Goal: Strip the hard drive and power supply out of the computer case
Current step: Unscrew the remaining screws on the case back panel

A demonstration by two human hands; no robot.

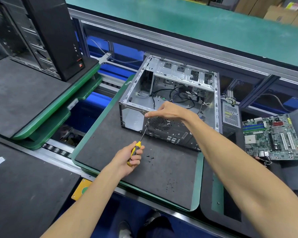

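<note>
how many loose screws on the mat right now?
3 loose screws that I can make out, clustered on the grey mat just right of the left hand holding the screwdriver. They are tiny, so more may be hidden.

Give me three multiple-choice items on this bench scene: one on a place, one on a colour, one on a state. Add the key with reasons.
1. Where does the motherboard lie?
A. inside the case
B. right of the case
C. on the far green belt

2. The screwdriver handle is:
A. yellow and black
B. red
C. blue

3. The computer case is:
A. closed
C. upright
B. on its side, open on top

Key: 1 B, the board lies on the mat beside the case. 2 A, seen in the left hand. 3 B, loose cables show inside while the right hand rests on its edge.
</note>
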